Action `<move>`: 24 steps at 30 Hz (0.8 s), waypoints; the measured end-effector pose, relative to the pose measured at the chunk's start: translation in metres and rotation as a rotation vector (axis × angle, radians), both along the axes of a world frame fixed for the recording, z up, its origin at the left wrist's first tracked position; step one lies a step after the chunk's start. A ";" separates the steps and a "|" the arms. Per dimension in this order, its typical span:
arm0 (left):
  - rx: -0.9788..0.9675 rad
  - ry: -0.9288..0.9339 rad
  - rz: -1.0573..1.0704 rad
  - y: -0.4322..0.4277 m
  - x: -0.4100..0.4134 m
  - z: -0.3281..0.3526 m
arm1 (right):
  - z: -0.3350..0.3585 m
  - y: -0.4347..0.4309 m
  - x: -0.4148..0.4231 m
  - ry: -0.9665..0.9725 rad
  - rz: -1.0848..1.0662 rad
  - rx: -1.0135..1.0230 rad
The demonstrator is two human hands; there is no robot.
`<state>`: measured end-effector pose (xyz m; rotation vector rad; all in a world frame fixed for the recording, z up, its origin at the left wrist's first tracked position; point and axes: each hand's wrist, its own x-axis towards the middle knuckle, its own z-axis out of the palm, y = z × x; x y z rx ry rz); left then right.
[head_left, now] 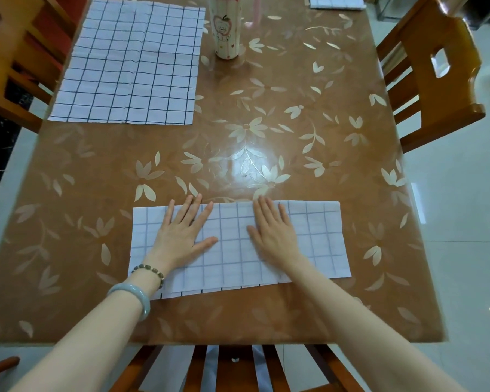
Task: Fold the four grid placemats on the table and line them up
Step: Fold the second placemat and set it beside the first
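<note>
A white placemat with a dark grid (pixel 320 239), folded in half into a long strip, lies near the table's front edge. My left hand (pixel 181 233) presses flat on its left part with fingers spread. My right hand (pixel 275 230) lies flat on its middle, fingers straight. A second grid placemat (pixel 130 66) lies unfolded at the far left of the table. The edge of another grid placemat (pixel 337 2) shows at the far right corner, mostly cut off by the frame.
The brown table (pixel 238 142) has a glossy floral cover. A tall cartoon-printed cup (pixel 227 32) stands at the far middle. Wooden chairs stand at the left (pixel 14 66), the right (pixel 436 72) and the front (pixel 238 369).
</note>
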<state>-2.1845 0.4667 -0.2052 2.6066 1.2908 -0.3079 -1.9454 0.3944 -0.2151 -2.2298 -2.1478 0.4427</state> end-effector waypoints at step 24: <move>0.078 -0.003 0.016 -0.011 0.009 -0.001 | 0.001 0.004 -0.047 -0.003 0.097 0.066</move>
